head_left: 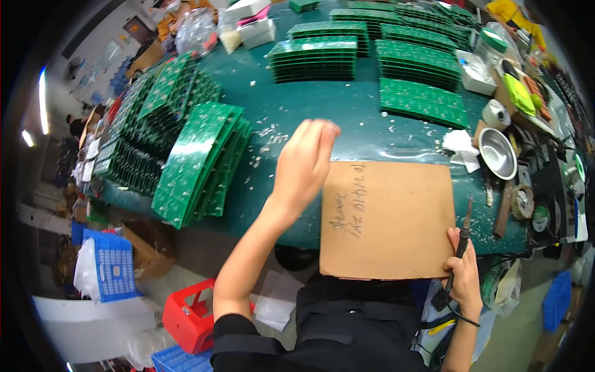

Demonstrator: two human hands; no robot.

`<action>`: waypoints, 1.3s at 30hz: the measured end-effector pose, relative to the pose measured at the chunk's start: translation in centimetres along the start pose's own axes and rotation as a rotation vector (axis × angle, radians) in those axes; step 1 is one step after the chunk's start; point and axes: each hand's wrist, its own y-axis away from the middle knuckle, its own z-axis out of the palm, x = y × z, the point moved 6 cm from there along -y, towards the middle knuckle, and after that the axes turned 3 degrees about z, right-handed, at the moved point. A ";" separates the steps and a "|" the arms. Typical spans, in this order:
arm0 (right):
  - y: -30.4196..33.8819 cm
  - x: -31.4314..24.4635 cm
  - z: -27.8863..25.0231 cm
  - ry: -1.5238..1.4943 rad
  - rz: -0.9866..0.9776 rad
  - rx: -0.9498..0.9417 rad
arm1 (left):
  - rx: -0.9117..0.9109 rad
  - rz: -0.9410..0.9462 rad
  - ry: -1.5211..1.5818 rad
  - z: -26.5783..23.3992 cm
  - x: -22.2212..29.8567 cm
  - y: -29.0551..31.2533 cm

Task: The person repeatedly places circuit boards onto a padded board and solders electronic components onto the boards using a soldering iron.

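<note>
My left hand is raised over the green work table, just beyond the upper left corner of a cardboard sheet. Its fingers are pressed together, and whatever they may hold is hidden. The brown sheet, with handwriting on it, lies over the table's near edge in front of my body. At its lower right side, my right hand grips a black soldering iron, tip pointing up and away from me. That hand's fingers are close to the sheet's edge. To the left of my left hand leans a stack of green circuit boards.
More circuit boards stand in rows at the back. Small white bits are scattered on the table. A metal bowl, a tape roll and tools crowd the right side. A red plastic stool stands lower left.
</note>
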 end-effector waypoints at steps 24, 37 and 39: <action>3.9 6.7 -9.3 -0.424 0.295 0.870 | -0.465 -0.603 0.357 19.9 -11.5 -12.5; 1.8 6.2 -7.1 -0.805 0.126 0.628 | -0.352 -0.756 0.928 17.1 -9.6 -10.2; 0.5 3.3 -9.5 -0.745 0.060 0.706 | -0.343 -0.753 0.954 15.1 -8.8 -8.6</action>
